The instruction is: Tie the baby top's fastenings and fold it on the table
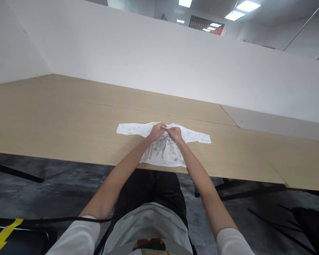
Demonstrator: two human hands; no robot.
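Observation:
A small white baby shirt [162, 152] with a scattered print lies on the table, its two sleeves spread out to the left and right. My left hand [157, 131] pinches the shirt's front near the neckline. Close beside it, my right hand [174, 133] also has its fingers closed on the cloth at the upper front. Between the hands the fabric is drawn up and creased. Whatever small part my fingertips grip, such as a fastening, is too small to make out.
The light wood table [69, 124] runs across the view, with a white partition [149, 60] along its back. A black cable [55, 220] crosses at lower left, over a black chair [21, 235] with yellow tape. Another black chair [311, 226] stands at lower right.

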